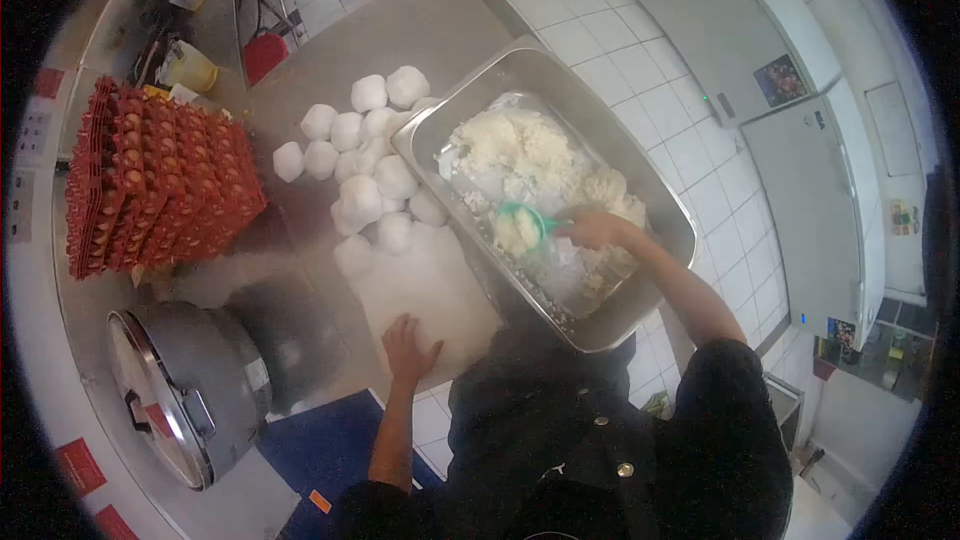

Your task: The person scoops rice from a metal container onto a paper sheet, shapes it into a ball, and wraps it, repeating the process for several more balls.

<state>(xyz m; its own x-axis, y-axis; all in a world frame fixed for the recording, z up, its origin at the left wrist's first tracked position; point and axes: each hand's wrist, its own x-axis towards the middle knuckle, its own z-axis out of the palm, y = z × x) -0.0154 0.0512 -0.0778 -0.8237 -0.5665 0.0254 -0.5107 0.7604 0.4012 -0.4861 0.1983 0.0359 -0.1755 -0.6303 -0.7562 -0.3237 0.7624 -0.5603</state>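
Observation:
My right hand [598, 228] grips the handle of a green scoop [545, 224], which holds white cooked rice. The scoop is inside a deep steel pan [660, 170], over a heap of rice [515, 145]. My left hand [410, 348] lies with fingers apart on a flat whitish sheet or stack of sheets [430, 290] at the table's near edge; it holds nothing. Beyond that sheet, several round white bundles [362, 200] sit piled against the pan's left side. They look like wrapped rice portions, though their wrapping is hard to make out.
Stacked red egg trays [160, 175] stand at the left of the steel table [400, 30]. Nearer is a large lidded pot [190, 385], beside a dark blue flat item [335, 450]. White cabinets [810, 180] line the right, across a tiled floor [590, 30].

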